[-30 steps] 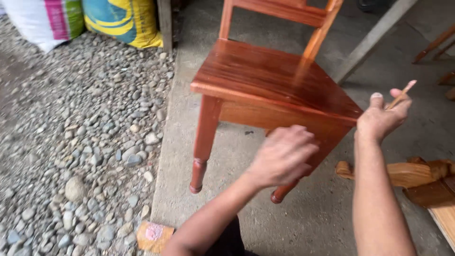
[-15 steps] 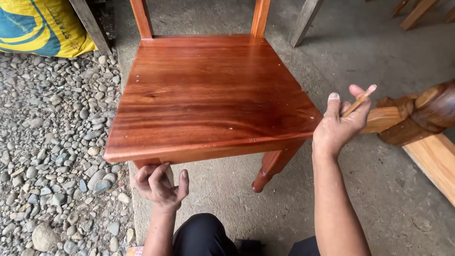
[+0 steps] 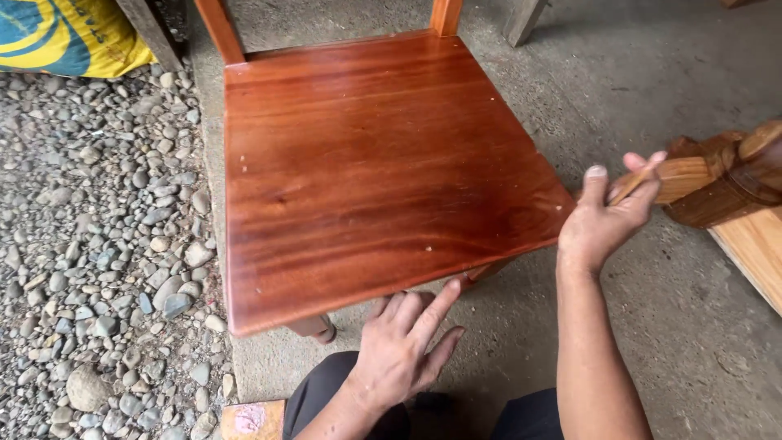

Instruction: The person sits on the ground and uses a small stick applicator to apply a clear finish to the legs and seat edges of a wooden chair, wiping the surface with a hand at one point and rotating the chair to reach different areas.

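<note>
Across the middle of the frame sits the glossy reddish-brown wooden chair seat [image 3: 375,171], standing on the grey concrete floor [image 3: 652,98]. Your left hand [image 3: 403,350] lies unclenched, fingers spread, fingertips touching the seat's front edge; keep them light there. Your right hand [image 3: 607,216], at the right corner, pinches a thin pale wooden stick [image 3: 631,186]; hold it low and steady against the edge.

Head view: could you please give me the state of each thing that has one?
Wooden chair: upright, seat glossy and bare.
Left hand: open, fingers touching the seat's front edge.
Right hand: closed on a thin stick, beside the seat corner.
Sack: lying on gravel.
</note>
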